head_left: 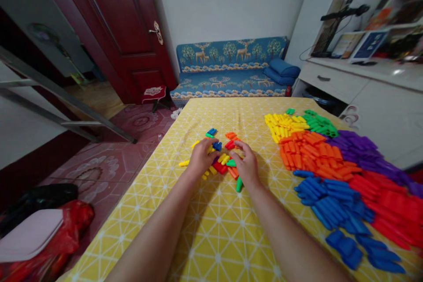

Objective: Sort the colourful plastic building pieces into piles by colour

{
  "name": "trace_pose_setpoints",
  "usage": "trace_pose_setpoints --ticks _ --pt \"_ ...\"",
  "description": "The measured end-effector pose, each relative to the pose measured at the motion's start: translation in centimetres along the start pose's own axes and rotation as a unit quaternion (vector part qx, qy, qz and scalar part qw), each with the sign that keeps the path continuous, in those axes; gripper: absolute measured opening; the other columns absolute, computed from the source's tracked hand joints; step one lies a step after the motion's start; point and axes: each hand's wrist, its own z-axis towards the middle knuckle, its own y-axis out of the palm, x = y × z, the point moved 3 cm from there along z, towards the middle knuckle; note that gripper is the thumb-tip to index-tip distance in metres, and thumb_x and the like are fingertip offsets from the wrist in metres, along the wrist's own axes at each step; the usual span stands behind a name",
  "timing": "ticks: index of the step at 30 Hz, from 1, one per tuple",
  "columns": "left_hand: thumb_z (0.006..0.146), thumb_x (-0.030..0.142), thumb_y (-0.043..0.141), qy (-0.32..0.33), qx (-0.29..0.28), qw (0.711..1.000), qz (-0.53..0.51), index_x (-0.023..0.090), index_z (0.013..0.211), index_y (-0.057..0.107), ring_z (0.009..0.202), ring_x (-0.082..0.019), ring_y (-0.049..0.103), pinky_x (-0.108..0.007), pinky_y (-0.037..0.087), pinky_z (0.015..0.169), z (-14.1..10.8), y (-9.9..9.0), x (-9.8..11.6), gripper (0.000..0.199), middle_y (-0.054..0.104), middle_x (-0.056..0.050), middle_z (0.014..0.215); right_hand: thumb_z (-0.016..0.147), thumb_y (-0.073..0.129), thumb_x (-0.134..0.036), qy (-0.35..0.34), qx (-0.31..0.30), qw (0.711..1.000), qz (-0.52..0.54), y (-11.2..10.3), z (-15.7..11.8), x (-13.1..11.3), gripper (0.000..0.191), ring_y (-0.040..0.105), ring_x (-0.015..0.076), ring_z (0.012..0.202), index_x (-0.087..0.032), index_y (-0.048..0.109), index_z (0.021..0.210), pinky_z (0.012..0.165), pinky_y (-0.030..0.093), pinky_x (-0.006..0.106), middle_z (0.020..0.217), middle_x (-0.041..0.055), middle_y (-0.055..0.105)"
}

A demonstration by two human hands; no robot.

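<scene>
Your two hands, fingers half open, at the small coloured pieces [220, 166].
Your left hand [211, 148] curves around blue pieces [217, 146], hold unclear; your right hand [235, 149] parts beside a red piece [230, 144]. Rightward lie colour-grouped piles [310, 152]; beyond, a blue-and-white card [368, 46], its print illegible.

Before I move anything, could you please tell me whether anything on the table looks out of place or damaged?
Slightly: a bit of green lies beyond the yellow pile, apart from the green pile. The loose pieces around the left hand and right hand mix colours, unlike the sorted piles. No damage shows.
</scene>
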Motion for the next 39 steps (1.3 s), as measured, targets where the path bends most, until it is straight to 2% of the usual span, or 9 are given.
trace_pose_setpoints --ticks 3,7,13,19,22,25,29,32,39 --pt "0.079 0.013 0.063 0.003 0.0 1.0 -0.002 0.024 0.11 0.07 0.099 -0.023 0.068 -0.035 0.054 0.09 -0.8 0.9 0.2 0.034 0.075 -0.004 0.103 0.074 0.057 -0.023 -0.013 -0.063 0.998 0.025 0.4 -0.1 -0.1 0.048 0.06 0.0219 0.116 -0.021 0.061 0.122 0.102 0.047 0.041 0.125 0.0078 0.065" --pt "0.079 0.006 0.052 0.075 -0.051 0.994 -0.057 0.024 0.1 0.073 0.096 -0.019 0.069 -0.031 0.053 0.088 -1.1 1.4 0.8 0.035 0.075 -0.002 0.101 0.074 0.056 -0.018 -0.061 -0.136 0.989 -0.027 0.6 -0.4 -0.6 0.051 0.06 0.0208 0.118 -0.024 0.063 0.125 0.103 0.047 0.038 0.128 0.0053 0.064" --pt "0.081 0.009 0.045 0.035 -0.036 0.986 -0.156 0.021 0.096 0.072 0.092 -0.018 0.07 -0.031 0.055 0.087 -1.6 0.9 0.4 0.033 0.076 -0.002 0.098 0.08 0.055 -0.02 -0.071 -0.134 0.984 -0.097 0.6 -0.4 -1.1 0.04 0.065 0.0188 0.105 -0.027 0.067 0.118 0.096 0.052 0.036 0.115 0.0024 0.07" --pt "0.079 0.006 0.039 0.052 -0.009 0.982 -0.181 0.019 0.096 0.068 0.085 -0.016 0.068 -0.029 0.055 0.083 -1.7 0.6 0.8 0.036 0.072 -0.003 0.09 0.085 0.058 -0.027 -0.12 -0.156 0.945 -0.261 0.8 -0.7 -1.6 0.027 0.058 0.0274 0.116 -0.027 0.072 0.108 0.101 0.044 0.048 0.123 0.0052 0.067" --pt "0.083 0.009 0.044 0.057 0.087 0.99 -0.094 0.02 0.096 0.067 0.099 -0.019 0.064 -0.033 0.051 0.092 -1.7 -0.1 0.5 0.029 0.07 -0.005 0.1 0.089 0.055 -0.033 -0.116 -0.128 0.959 -0.224 0.6 -0.6 -1.4 0.028 0.06 0.0244 0.112 -0.027 0.071 0.111 0.1 0.046 0.044 0.12 0.0051 0.068" --pt "0.084 0.013 0.048 -0.025 0.165 0.985 0.039 0.022 0.099 0.068 0.106 -0.023 0.061 -0.038 0.047 0.096 -1.7 -1.0 -0.6 0.026 0.068 -0.007 0.105 0.092 0.05 -0.041 -0.102 -0.049 0.984 -0.135 -0.1 -0.2 -1.0 0.033 0.061 0.0218 0.109 -0.024 0.07 0.113 0.1 0.047 0.04 0.116 0.0068 0.069" --pt "0.085 0.027 0.057 -0.122 0.117 0.978 0.124 0.024 0.107 0.069 0.093 -0.026 0.064 -0.036 0.05 0.08 -1.8 -1.2 -1.8 0.026 0.066 -0.008 0.103 0.091 0.049 -0.045 -0.087 0.022 0.992 -0.087 -0.6 0.1 -0.8 0.039 0.058 0.0234 0.116 -0.022 0.068 0.116 0.104 0.044 0.043 0.122 0.0095 0.065" --pt "0.087 0.029 0.054 -0.129 0.061 0.985 0.095 0.026 0.113 0.068 0.087 -0.022 0.066 -0.031 0.049 0.07 -1.8 -0.4 -1.9 0.03 0.064 -0.006 0.107 0.09 0.05 -0.044 -0.093 0.018 0.993 -0.071 -0.6 0.0 -1.1 0.037 0.057 0.0239 0.117 -0.021 0.067 0.114 0.104 0.044 0.042 0.123 0.0111 0.064" --pt "0.089 0.026 0.052 -0.111 0.075 0.99 0.044 0.027 0.105 0.071 0.086 -0.018 0.065 -0.027 0.048 0.07 -1.7 0.2 -1.8 0.026 0.065 -0.003 0.102 0.085 0.058 -0.042 -0.019 0.031 0.999 -0.012 -1.8 -1.3 -1.5 0.021 0.063 0.0166 0.074 -0.021 0.055 0.086 0.07 0.052 0.03 0.083 0.0021 0.066"
